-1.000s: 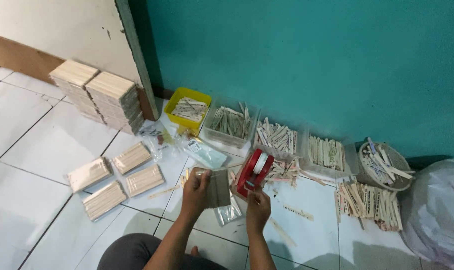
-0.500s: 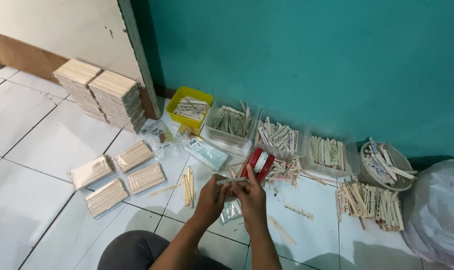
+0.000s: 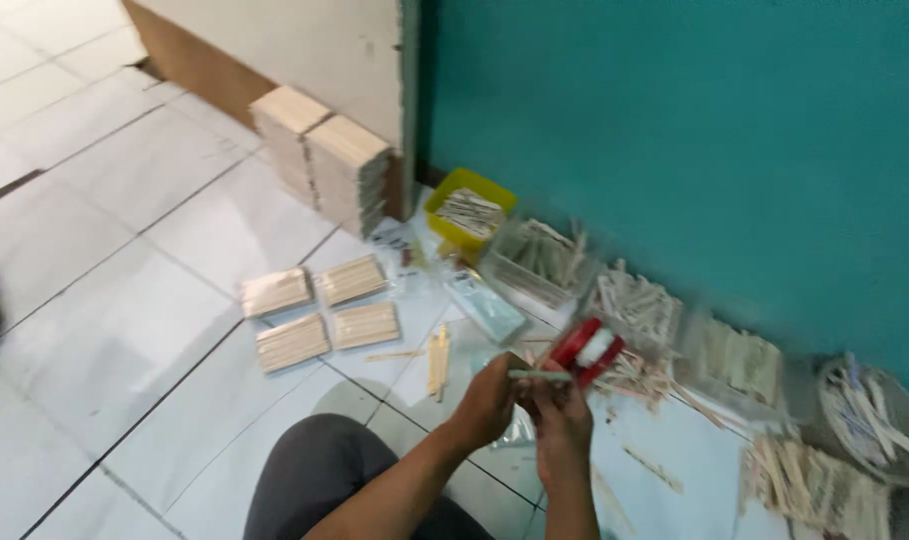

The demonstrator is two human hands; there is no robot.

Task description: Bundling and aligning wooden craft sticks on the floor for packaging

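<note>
Both hands, left and right, pinch one stick level, grips closed; tape dispenser at one o'clock.

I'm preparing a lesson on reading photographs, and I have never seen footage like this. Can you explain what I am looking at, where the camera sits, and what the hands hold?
There is no machine here: a person sits on a white tiled floor and wears the camera on the head, so you look down on their own arms. The left hand and right hand meet around a thin pale stick. Just beyond lies a red tape dispenser. Along the teal wall stand a yellow tray and clear tubs of sticks. Four flat stick panels lie to the left, and stacked panels behind them.
</note>
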